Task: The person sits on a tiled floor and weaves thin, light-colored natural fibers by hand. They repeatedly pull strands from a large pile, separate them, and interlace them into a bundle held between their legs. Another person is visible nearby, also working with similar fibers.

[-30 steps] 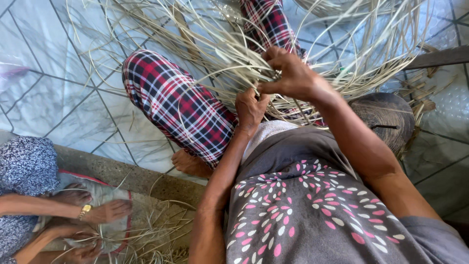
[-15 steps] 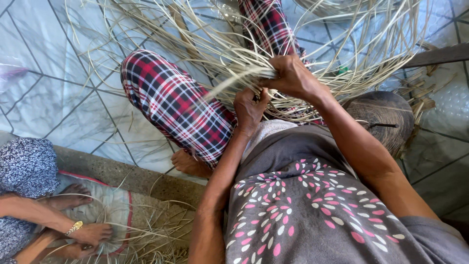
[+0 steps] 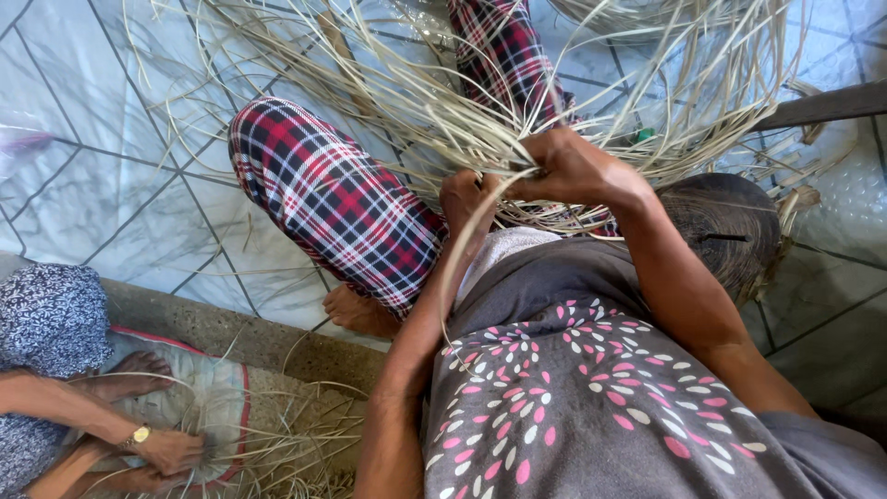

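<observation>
Spreading across the tiled floor [image 3: 120, 212], a fan of pale dried strips [image 3: 397, 102] is the largest element and serves as the landmark; its loose ends radiate outward while the near ends converge toward the worker's lap, seemingly so that single strands can be drawn off within reach. Beneath the strips, the plaid-trousered knee [image 3: 333, 199] is bent up, apparently propping the bundle. Near side of the strips, the floral skirt [image 3: 591, 407] fills the lower frame. At the point where the strips converge, the right hand [image 3: 573, 171] is closed around a gathered bunch, probably pinning it taut. Just left of it, the left hand [image 3: 467, 199] is curled on a few strands, one of which arcs down toward the skirt; its fingertips are hidden, so the exact pinch cannot be told. Well away from the strips, at lower left, a second person's hand [image 3: 171, 453], wearing a watch [image 3: 139, 434], rests on a separate woven mat [image 3: 217, 402] with its own loose fibres.
</observation>
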